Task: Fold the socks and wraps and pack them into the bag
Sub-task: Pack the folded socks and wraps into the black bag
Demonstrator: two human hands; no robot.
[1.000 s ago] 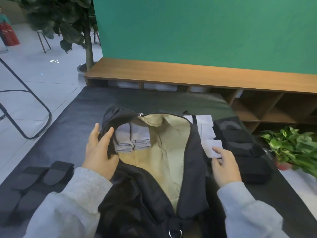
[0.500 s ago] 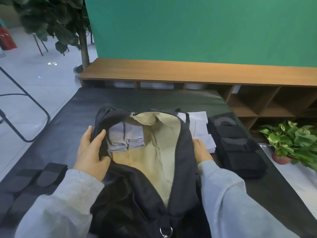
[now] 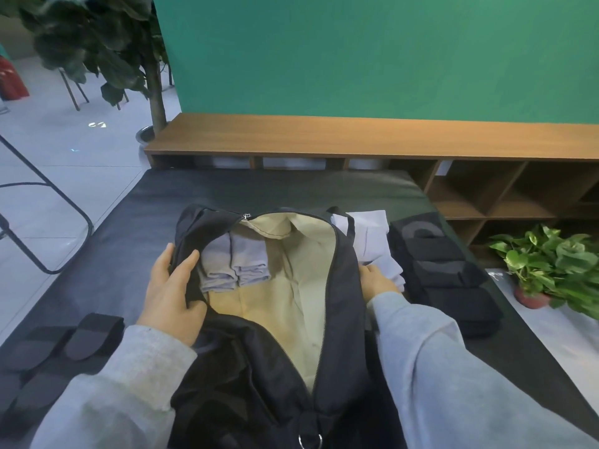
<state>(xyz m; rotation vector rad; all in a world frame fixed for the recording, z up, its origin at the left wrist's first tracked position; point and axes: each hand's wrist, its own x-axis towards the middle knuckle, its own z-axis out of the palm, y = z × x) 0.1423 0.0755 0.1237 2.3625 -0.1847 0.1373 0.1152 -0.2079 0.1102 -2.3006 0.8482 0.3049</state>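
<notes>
A black bag [image 3: 252, 367] with a beige lining lies unzipped on the dark table [image 3: 259, 192]. Folded grey socks [image 3: 233, 264] sit inside at its far left. My left hand [image 3: 171, 296] grips the bag's left flap, thumb under the edge, and holds it open. Folded white socks [image 3: 372, 234] lie just right of the bag. My right hand [image 3: 377, 283] is at their near end, between them and the bag; its fingers are hidden. Folded black wraps [image 3: 447, 273] are stacked further right.
More black wraps [image 3: 64, 345] lie at the table's near left corner. A potted green plant [image 3: 551, 264] stands on the floor to the right. A wooden bench shelf [image 3: 356, 134] runs behind the table, with a tree trunk [image 3: 158, 102] at its left end.
My right hand has drawn back from on top of the white socks to their near end beside the bag. My left hand has kept its hold on the flap.
</notes>
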